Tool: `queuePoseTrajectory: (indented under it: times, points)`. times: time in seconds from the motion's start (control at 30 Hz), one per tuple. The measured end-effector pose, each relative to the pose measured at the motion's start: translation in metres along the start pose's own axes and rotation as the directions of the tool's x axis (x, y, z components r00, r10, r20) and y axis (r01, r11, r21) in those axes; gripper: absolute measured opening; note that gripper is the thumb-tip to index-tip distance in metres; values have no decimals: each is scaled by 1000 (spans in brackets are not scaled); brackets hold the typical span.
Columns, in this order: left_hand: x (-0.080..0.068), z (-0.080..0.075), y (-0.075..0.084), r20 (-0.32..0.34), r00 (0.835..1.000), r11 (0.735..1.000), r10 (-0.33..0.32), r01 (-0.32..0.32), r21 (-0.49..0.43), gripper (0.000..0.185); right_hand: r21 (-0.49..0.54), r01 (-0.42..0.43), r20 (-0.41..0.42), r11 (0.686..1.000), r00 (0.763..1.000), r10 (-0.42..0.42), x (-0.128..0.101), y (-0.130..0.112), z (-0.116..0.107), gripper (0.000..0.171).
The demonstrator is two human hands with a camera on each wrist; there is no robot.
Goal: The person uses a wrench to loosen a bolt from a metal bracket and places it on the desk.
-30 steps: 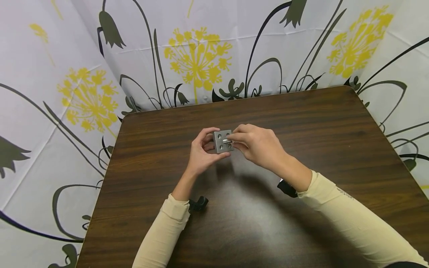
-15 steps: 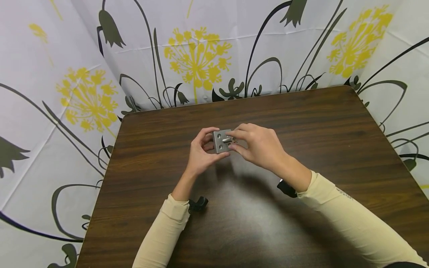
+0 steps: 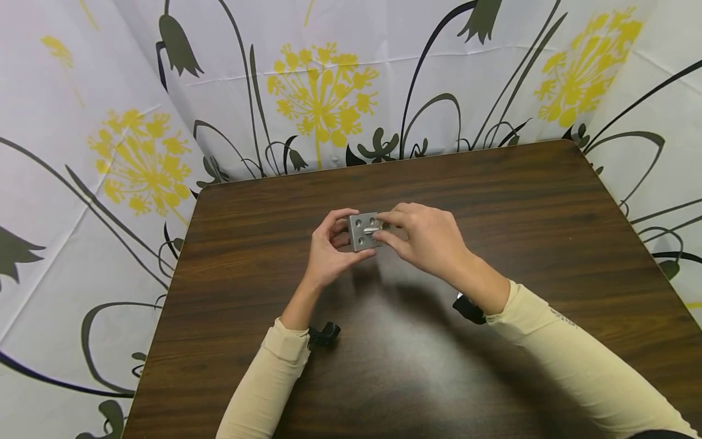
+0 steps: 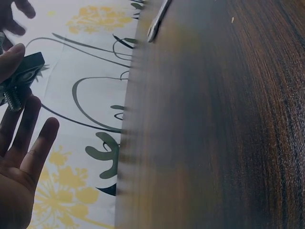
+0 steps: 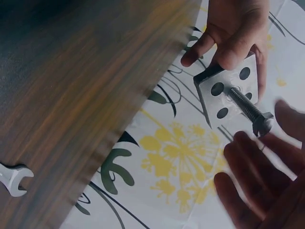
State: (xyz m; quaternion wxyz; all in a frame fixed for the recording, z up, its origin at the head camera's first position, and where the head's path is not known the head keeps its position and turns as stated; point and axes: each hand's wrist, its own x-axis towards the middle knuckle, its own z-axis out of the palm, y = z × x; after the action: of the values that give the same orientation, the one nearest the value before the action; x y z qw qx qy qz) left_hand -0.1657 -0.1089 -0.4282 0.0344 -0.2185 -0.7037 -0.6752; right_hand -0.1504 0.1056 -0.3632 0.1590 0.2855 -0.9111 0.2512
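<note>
- The left hand (image 3: 329, 247) is gripping a grey metal block (image 3: 363, 231) above the dark wooden table (image 3: 493, 201).
- The right hand (image 3: 422, 238) is pinching a bolt (image 5: 248, 107), apparently threading it into the block's centre hole.
- Next: likely turning with the bolt kept straight.

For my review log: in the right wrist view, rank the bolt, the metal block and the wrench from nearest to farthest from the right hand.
1. Bolt: its hex head sits at the right hand fingertips.
2. Metal block: just beyond, at the bolt's far end, held by the left hand.
3. Wrench: far off on the table, bottom-left corner.
</note>
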Motion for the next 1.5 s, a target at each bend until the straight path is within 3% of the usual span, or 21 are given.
queuePoseTrajectory:
  times: [0.13, 0.27, 0.33, 0.53, 0.63, 0.73, 0.87, 0.97, 1.07, 1.17, 1.37, 1.5]
  points:
    - [1, -2, -11, -4, 1000, 1000, 2, -2, 4, 75, 6, -47, 33, 999, 998, 47, 0, -1, 0, 23]
    - [1, -3, -13, -7, 1000, 1000, 13, -13, 4, 74, -2, 56, 23, 998, 998, -56, 0, 0, -1, 23]
    - [1, -4, -13, -6, 1000, 1000, 16, -16, 6, 74, -14, 70, -2, 997, 998, -70, 0, 0, -1, 26]
    - [1, -4, -12, -2, 1000, 1000, 20, -20, 12, 73, -3, -60, 30, 998, 998, 60, 1, -1, -1, 25]
    - [1, -4, -12, -7, 1000, 1000, 17, -17, 9, 73, -12, 10, 32, 1000, 999, -10, 1, 0, 0, 18]
    - [0, -5, -12, -18, 1000, 1000, 3, -3, 5, 74, -27, 75, 6, 997, 997, -75, 0, 0, 0, 25]
    - [0, -5, -8, -21, 1000, 1000, -7, 7, 3, 75, -19, 6, 11, 1000, 1000, -5, 1, -2, 0, 26]
    - [0, -4, 4, -12, 1000, 1000, -3, 3, 12, 73, -7, -37, 31, 999, 999, 37, 2, -2, 0, 24]
    - [0, -2, 14, -7, 1000, 1000, -7, 7, 16, 71, -15, 17, 26, 1000, 1000, -17, 1, -1, 0, 19]
    - [0, -1, 18, -7, 1000, 1000, -6, 6, 14, 69, -27, 61, -12, 998, 998, -61, -1, 0, 1, 29]
    - [0, -1, 20, -9, 1000, 1000, 8, -7, 26, 70, 0, -39, -9, 999, 999, 39, 0, -1, 1, 27]
    - [0, 0, 20, -11, 1000, 999, 2, -2, 33, 70, 2, 28, 6, 1000, 1000, -28, 0, 0, 0, 19]
